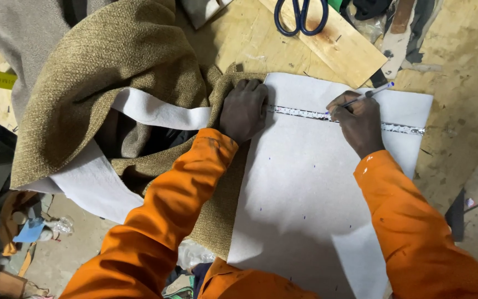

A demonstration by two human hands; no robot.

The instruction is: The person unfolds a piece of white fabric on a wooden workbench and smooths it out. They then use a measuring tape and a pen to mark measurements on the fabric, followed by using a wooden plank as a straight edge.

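Both arms wear bright orange long sleeves, the right sleeve (410,221) flecked with small pale spots near the cuff

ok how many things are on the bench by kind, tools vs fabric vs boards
Tools: 3 - pen in the right hand, metal ruler pressed by the left hand, blue-handled scissors
Fabric: 2 - olive woven cloth, white backing sheet
Boards: 1 - plywood strip
Total: 6

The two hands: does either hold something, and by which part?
The right hand grips a pen near its tip; the left hand only presses flat on the white sheet.
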